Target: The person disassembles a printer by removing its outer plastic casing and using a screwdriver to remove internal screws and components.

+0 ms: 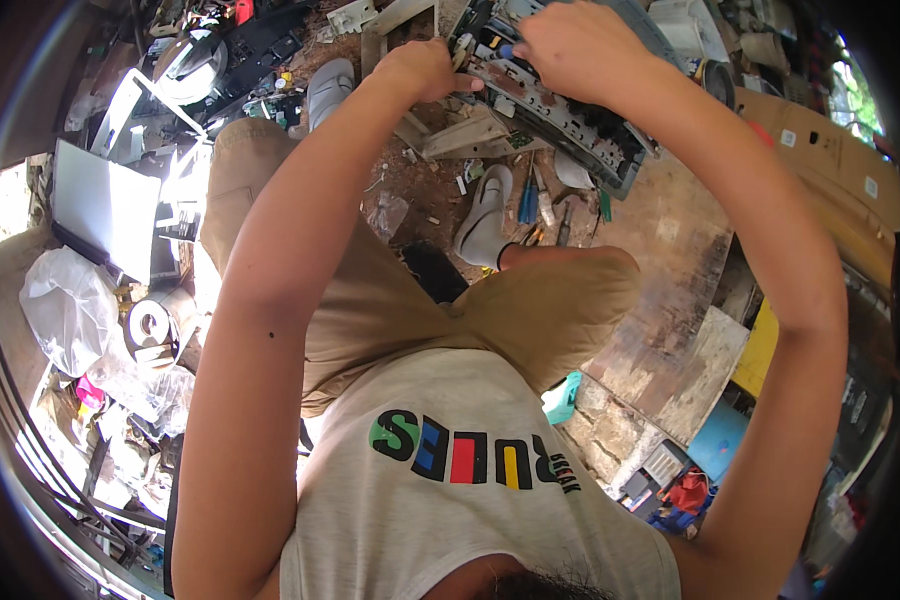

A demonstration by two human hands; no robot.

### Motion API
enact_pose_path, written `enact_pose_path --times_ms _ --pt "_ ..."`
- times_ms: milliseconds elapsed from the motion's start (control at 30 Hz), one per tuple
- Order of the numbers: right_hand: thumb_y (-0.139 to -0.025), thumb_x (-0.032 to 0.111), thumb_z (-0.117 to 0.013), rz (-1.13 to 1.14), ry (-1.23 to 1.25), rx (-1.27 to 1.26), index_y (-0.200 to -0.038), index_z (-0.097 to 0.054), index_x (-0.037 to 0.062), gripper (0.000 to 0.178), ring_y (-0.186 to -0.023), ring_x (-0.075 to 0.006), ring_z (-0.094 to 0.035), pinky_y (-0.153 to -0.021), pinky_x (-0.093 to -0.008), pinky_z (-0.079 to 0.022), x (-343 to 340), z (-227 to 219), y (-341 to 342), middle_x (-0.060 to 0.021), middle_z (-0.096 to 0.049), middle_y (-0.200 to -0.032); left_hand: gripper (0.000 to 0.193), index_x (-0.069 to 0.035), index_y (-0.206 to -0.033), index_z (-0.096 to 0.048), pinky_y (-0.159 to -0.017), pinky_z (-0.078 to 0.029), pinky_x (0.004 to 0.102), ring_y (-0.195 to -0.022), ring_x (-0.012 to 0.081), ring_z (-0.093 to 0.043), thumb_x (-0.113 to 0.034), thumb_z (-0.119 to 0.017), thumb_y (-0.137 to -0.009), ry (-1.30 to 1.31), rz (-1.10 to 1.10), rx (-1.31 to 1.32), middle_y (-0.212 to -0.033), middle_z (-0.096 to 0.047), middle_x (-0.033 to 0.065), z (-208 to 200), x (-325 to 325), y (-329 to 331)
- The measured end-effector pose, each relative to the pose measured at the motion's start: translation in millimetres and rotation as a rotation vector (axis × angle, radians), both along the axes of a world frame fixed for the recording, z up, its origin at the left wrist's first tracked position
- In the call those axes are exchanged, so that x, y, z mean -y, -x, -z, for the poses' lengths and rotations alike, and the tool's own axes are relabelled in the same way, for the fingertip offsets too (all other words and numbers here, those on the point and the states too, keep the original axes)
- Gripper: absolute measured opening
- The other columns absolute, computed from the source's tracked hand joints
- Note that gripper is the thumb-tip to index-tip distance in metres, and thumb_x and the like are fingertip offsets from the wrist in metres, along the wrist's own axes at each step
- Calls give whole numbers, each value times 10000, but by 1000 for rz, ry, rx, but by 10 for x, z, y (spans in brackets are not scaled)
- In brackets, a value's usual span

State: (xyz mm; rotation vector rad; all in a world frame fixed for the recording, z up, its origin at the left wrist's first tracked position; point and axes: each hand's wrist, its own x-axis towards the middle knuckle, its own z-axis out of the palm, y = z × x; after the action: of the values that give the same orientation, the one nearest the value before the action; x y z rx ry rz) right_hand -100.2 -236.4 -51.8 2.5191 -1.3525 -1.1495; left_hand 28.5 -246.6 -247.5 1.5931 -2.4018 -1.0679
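Observation:
A partly dismantled machine (pixel 540 105), a grey and black frame with metal strips and small parts, stands tilted at the top of the view. My left hand (pixel 422 72) grips its left end, with the thumb stretched along the near side. Above the frame, my right hand (pixel 575 50) is closed around a blue-handled tool (pixel 507 51). The handle's end shows at the fingers; the tool's tip is hidden. Under the machine lie pale plastic frame pieces (pixel 475 138).
Hand tools with blue handles (pixel 528 203) and a hammer (pixel 567 218) lie on the dirt floor near my foot. Scrap parts and a clear plastic bag (pixel 68 305) crowd the left. A worn wooden board (pixel 660 290) and cardboard boxes (pixel 820 160) are on the right.

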Motion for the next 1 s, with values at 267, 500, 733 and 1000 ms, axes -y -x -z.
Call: enact_pose_path --times_ms 267,500,733,1000 --pt "-872 210 -595 -660 -21 349 -962 -647 112 143 -975 -276 -638 -829 -382 -497 141 32 243 -90 -620 -982 262 -68 -1030 -709 -808 -540 492 -872 410 -692 -135 -671 -779 477 70 -590 -942 -719 211 -434 119 -83" --pt "-925 361 -602 68 231 591 -944 -644 20 344 -850 -415 -672 -764 -500 -524 -164 -61 295 -212 -681 -862 179 -72 -941 -719 -753 -537 469 -830 400 -679 -91 -651 -776 352 210 -573 -856 -703 197 -239 221 -3" --pt "-924 351 -626 359 193 561 -816 -655 -31 398 -773 -451 -676 -734 -530 -526 -165 -48 194 -282 -656 -726 218 -73 -894 -717 -726 -535 473 -797 385 -687 -218 -786 -747 395 113 -545 -821 -701 194 -453 133 -16" --pt "-896 286 -646 189 115 640 -852 -673 -55 345 -852 -448 -674 -771 -524 -529 -123 19 221 -290 -676 -837 331 -48 -1058 -702 -801 -532 394 -882 271 -704 -150 -798 -757 157 195 -628 -949 -726 162 -740 222 -169"
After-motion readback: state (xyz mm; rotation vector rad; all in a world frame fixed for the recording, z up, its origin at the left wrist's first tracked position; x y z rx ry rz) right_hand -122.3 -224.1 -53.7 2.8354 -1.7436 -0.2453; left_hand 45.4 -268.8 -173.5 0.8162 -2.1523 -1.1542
